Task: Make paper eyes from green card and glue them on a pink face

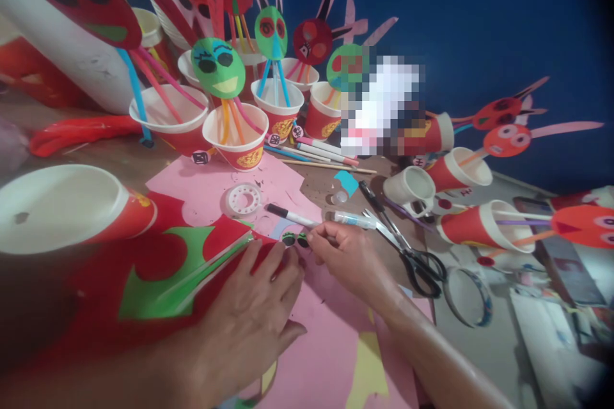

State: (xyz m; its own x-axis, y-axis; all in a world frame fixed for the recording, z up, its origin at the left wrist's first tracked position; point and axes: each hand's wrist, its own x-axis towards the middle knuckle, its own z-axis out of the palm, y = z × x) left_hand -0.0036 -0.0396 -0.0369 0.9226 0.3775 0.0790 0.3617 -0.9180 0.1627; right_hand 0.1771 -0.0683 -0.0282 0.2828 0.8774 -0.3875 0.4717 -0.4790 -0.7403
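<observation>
My left hand (261, 303) lies palm down over red paper (230, 281), its fingers stretched out. A green paper scrap (192, 262) with curved cut edges is beside its fingertips. My right hand (352, 259) is closed in a pinch at the edge of small green-and-black paper eyes (295, 239), just beyond the left fingers. A white marker with a black cap (288, 212) lies just beyond the pinch, one end reaching my right knuckles. Pink paper (326, 332) spreads under both hands. A white tape roll (244, 199) rests farther back.
Black-handled scissors (422, 271), a glue tube (352, 220) and a white mug (410, 190) are right of my hands. Red-and-white paper cups (235, 134) with paper-faced straw figures stand behind. One large cup (71, 208) lies tipped at left. A tape ring (467, 296) sits right.
</observation>
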